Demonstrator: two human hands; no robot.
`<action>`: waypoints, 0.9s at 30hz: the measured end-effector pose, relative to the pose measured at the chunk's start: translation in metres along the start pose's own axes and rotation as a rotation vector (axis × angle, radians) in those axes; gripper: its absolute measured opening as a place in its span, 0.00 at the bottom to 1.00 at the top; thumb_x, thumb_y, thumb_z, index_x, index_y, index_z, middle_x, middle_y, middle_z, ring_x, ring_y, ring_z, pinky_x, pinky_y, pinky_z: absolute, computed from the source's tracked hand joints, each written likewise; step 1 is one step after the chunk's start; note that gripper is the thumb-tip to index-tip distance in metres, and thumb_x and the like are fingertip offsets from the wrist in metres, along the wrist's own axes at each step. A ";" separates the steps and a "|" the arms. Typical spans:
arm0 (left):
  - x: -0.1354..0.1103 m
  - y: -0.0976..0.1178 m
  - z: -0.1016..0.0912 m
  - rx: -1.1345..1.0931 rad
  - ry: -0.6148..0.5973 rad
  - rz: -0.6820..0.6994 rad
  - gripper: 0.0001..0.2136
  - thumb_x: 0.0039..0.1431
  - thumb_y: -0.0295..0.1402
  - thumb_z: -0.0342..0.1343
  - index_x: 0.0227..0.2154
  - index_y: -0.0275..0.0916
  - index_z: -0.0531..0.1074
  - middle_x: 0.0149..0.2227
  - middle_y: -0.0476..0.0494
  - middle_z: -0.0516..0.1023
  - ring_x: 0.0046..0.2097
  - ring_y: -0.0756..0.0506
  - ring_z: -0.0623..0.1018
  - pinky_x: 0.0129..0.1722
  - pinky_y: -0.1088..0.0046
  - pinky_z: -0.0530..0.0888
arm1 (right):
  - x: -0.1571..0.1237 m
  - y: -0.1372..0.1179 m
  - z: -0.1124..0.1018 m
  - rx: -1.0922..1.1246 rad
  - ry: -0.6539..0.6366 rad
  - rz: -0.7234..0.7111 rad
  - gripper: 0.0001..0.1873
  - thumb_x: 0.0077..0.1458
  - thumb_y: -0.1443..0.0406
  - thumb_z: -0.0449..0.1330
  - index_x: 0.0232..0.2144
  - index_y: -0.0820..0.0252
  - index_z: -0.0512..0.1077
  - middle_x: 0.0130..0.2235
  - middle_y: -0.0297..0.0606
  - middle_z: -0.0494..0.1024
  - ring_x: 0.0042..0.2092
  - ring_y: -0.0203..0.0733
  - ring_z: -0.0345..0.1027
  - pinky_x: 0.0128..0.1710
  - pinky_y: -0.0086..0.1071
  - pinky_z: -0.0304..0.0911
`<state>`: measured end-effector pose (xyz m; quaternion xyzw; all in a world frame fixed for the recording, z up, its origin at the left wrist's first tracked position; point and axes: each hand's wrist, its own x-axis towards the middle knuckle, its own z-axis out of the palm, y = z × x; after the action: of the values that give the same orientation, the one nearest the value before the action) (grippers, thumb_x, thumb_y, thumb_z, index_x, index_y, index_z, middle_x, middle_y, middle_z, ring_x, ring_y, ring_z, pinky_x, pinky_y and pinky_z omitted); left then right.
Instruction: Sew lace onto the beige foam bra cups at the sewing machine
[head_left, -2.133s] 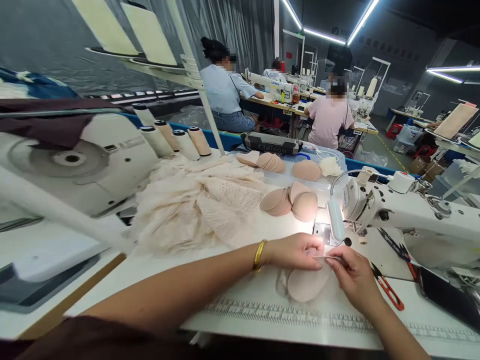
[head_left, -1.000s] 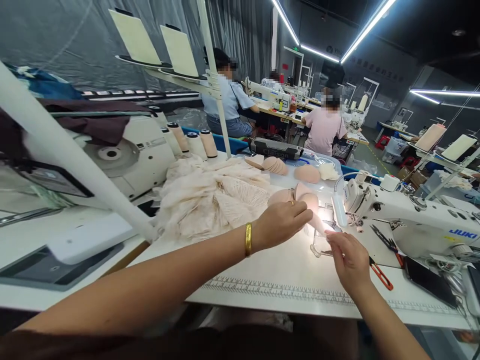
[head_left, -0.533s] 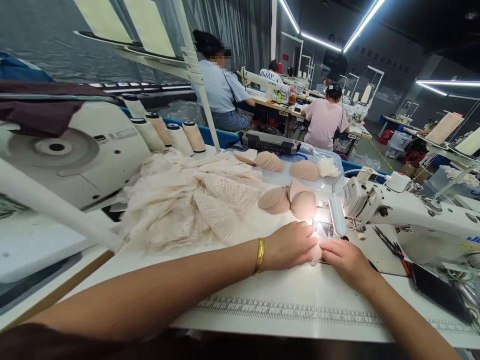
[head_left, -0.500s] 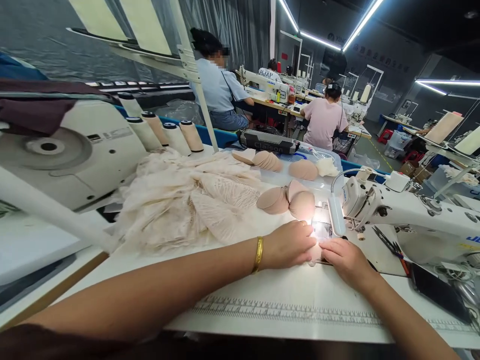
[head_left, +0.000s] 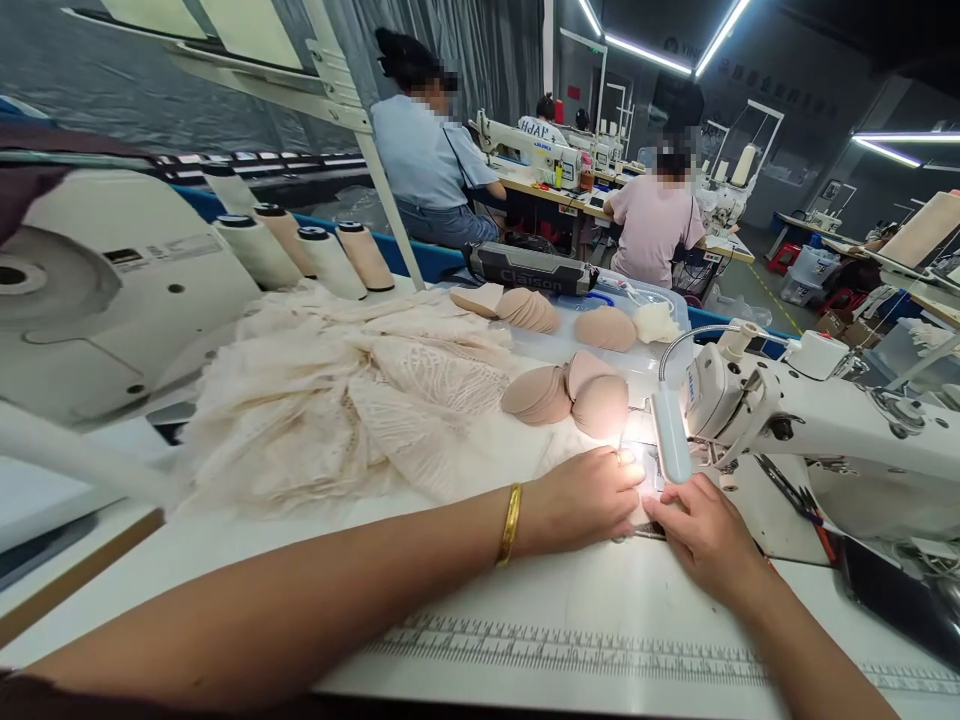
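Observation:
My left hand (head_left: 589, 502), with a gold bangle at its wrist, has its fingers curled down on a small piece of pale fabric (head_left: 643, 512) under the bright lamp. Opposite it, my right hand (head_left: 705, 530) grips the near edge of the same piece between thumb and fingers, much of it covered. Just beyond the fingertips is the head of a white sewing machine (head_left: 712, 400), its needle area partly behind the lamp (head_left: 671, 435). Stacked beige bra cups (head_left: 600, 405) lie past my left hand.
A heap of cream lace (head_left: 360, 400) covers the left of the table. Thread cones (head_left: 364, 255) stand behind it. Scissors (head_left: 784, 485) and a black phone (head_left: 892, 595) lie right; a printed ruler (head_left: 570, 645) runs along the front. Two co-workers sit farther back.
The view has shifted slightly. My right hand has moved up toward the machine head, its fingers lifting and spreading a little. My left hand stays on the fabric, close to the lamp.

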<state>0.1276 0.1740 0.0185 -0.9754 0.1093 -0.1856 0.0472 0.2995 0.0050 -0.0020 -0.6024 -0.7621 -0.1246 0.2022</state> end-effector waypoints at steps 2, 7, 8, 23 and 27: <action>-0.003 0.000 0.007 0.024 0.007 0.023 0.14 0.62 0.35 0.63 0.23 0.38 0.69 0.31 0.45 0.74 0.33 0.45 0.72 0.32 0.65 0.67 | -0.001 0.001 0.000 -0.017 -0.017 0.019 0.20 0.62 0.75 0.53 0.51 0.53 0.75 0.34 0.38 0.74 0.35 0.43 0.62 0.31 0.33 0.60; -0.006 -0.004 0.011 0.033 -0.021 -0.023 0.10 0.64 0.33 0.60 0.28 0.37 0.71 0.30 0.46 0.74 0.32 0.45 0.72 0.32 0.66 0.68 | 0.000 0.000 -0.002 0.017 -0.057 0.030 0.20 0.64 0.74 0.51 0.52 0.54 0.75 0.32 0.37 0.70 0.35 0.43 0.59 0.29 0.33 0.56; -0.006 -0.005 0.009 0.013 -0.025 -0.028 0.09 0.65 0.34 0.60 0.29 0.37 0.71 0.31 0.45 0.75 0.33 0.45 0.72 0.33 0.66 0.69 | 0.000 0.000 -0.004 0.036 -0.064 0.020 0.21 0.63 0.75 0.51 0.52 0.54 0.74 0.32 0.37 0.70 0.34 0.43 0.59 0.29 0.33 0.56; -0.005 -0.001 0.008 -0.066 -0.008 -0.019 0.07 0.68 0.34 0.54 0.38 0.38 0.75 0.34 0.45 0.75 0.34 0.44 0.71 0.35 0.65 0.68 | -0.001 -0.001 -0.012 0.196 -0.097 -0.009 0.17 0.62 0.77 0.51 0.43 0.56 0.75 0.34 0.37 0.69 0.36 0.42 0.57 0.31 0.32 0.55; -0.006 -0.002 0.013 -0.105 0.029 -0.026 0.07 0.68 0.33 0.53 0.37 0.38 0.74 0.35 0.44 0.75 0.35 0.44 0.71 0.36 0.65 0.68 | -0.001 -0.001 -0.012 0.223 -0.103 0.015 0.16 0.64 0.75 0.51 0.46 0.56 0.74 0.34 0.38 0.71 0.36 0.43 0.58 0.32 0.32 0.56</action>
<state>0.1274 0.1778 0.0051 -0.9751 0.1070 -0.1943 -0.0082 0.3002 -0.0014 0.0081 -0.5875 -0.7760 -0.0064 0.2294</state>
